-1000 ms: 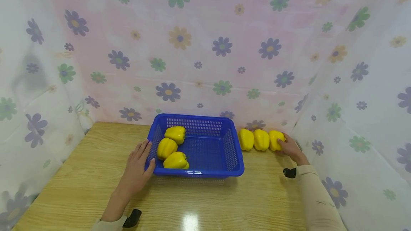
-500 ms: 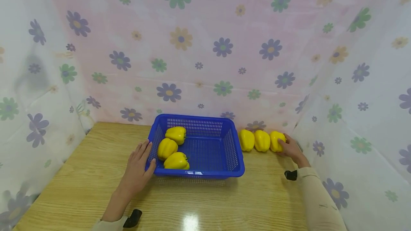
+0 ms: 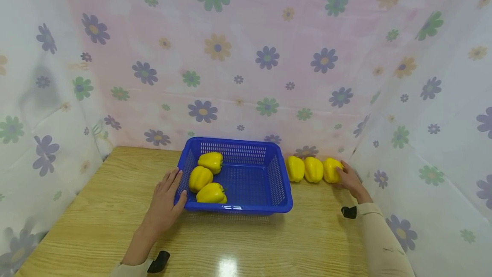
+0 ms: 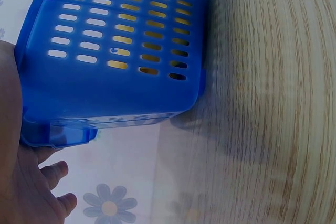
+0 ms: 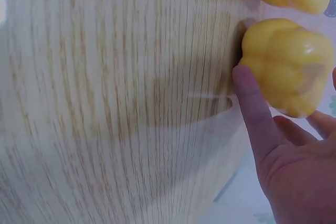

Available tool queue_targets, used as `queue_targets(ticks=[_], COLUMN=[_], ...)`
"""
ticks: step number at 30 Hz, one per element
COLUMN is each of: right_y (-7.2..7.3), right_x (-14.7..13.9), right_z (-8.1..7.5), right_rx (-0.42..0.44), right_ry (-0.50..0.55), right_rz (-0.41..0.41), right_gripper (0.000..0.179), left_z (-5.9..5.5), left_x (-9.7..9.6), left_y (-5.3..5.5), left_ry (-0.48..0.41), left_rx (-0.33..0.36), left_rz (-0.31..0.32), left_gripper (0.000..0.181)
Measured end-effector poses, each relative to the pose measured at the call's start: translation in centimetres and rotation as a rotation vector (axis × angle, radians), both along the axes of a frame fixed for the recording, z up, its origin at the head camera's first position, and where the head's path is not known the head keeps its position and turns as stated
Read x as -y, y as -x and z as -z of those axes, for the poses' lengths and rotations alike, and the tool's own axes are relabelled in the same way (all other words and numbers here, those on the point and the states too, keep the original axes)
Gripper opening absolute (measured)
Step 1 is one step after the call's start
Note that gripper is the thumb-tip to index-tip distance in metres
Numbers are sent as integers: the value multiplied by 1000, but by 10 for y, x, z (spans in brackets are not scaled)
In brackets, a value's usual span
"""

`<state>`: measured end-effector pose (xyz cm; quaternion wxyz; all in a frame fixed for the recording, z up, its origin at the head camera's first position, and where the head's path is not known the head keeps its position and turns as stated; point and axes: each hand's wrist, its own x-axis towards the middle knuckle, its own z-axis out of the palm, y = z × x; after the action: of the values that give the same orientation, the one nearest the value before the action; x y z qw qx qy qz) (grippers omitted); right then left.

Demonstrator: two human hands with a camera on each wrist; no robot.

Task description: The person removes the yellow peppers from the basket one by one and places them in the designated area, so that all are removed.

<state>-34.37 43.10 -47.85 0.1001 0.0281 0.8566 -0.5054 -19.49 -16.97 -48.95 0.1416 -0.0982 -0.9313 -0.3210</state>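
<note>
A blue plastic basket (image 3: 246, 207) with slotted walls stands on the table, three yellow bell peppers (image 3: 200, 179) along its left side. My left hand (image 3: 164, 202) rests on the basket's left rim, fingers stretched along it and thumb at the front corner. In the left wrist view, fingertips show beyond the rim of the basket (image 4: 115, 93). To the right of the basket, three more yellow bell peppers stand in a row. My right hand (image 3: 350, 181) holds the rightmost bell pepper (image 3: 331, 170), thumb on its near side; the other fingers are partly hidden behind it (image 5: 286, 66).
The wood-grain table (image 3: 246, 247) extends in front of the basket and to its left. A flower-patterned cloth (image 3: 238, 54) hangs close behind the basket and the row, and along both sides. The middle bell pepper (image 3: 313, 169) and the left one (image 3: 295, 169) stand close together.
Both hands, the basket and the bell peppers stay almost in place. The right hand shifts only very slightly at the rightmost bell pepper, and the head view tilts a little.
</note>
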Motion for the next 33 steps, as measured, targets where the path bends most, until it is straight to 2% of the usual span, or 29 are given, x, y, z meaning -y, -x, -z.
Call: queue_targets(ticks=[8, 15, 21, 26, 29, 33], right_y=[-9, -19, -42, -65, -76, -90], right_x=[-4, 8, 46, 82, 105, 138], right_z=[-8, -30, -54, -71, -78, -78], right_rx=[-62, -130, -256, -372, -433, -484], right_ry=[-222, -329, -321, -294, -261, -157], right_rz=[16, -21, -44, -56, -73, -115], right_gripper=[72, 74, 74, 66, 60, 54], left_z=[0, -2, -2, -1, -1, -1], left_x=[0, 1, 0, 1, 1, 2], left_y=[-1, -2, -1, -1, -1, 0], left_ry=[0, -5, 3, 3, 2, 6], left_rx=[18, 23, 27, 27, 30, 34], left_rz=[0, 6, 7, 9, 11, 12], left_gripper=[62, 62, 62, 63, 63, 64])
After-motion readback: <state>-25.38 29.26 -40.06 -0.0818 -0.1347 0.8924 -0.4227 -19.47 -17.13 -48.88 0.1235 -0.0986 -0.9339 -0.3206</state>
